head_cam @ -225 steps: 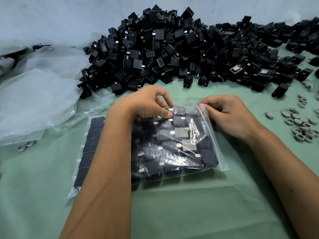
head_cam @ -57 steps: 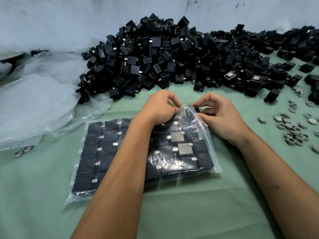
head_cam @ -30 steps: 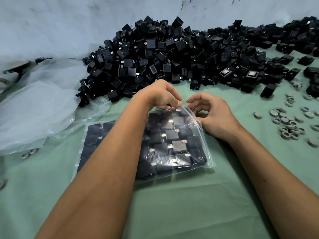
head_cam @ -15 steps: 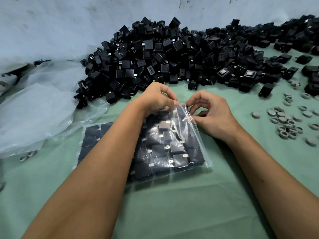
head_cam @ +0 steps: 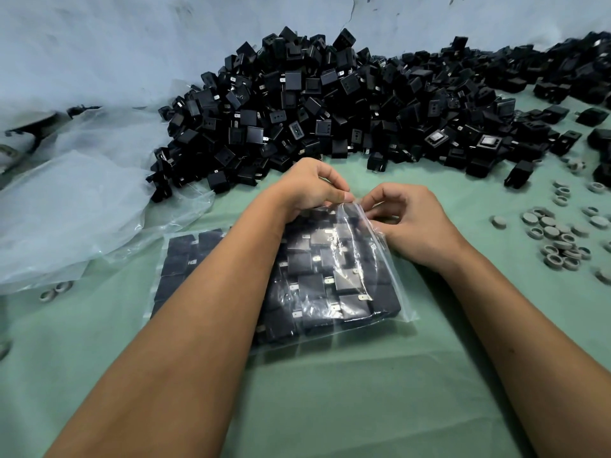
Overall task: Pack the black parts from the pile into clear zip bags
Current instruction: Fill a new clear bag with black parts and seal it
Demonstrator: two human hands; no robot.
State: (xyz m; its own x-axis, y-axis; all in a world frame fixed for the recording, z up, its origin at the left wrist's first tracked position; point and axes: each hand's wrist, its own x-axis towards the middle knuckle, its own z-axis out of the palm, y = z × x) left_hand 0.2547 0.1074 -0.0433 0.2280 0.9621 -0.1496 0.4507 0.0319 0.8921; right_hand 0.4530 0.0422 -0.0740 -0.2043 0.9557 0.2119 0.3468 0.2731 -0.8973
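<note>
Green worktop (head_cam: 330, 408), pale wall behind. Filled zip bag (head_cam: 334, 285) lies flat at worktop centre; left hand (head_cam: 307, 186) and right hand (head_cam: 410, 219) both pinch its mouth, apparently sealing it. Pile of black parts (head_cam: 330, 110) along far edge.

Zip bag (head_cam: 347, 285) centre on table (head_cam: 330, 408); pile (head_cam: 347, 110) behind; plastic sheet (head_cam: 72, 206) left; rings (head_cam: 555, 236) right.
</note>
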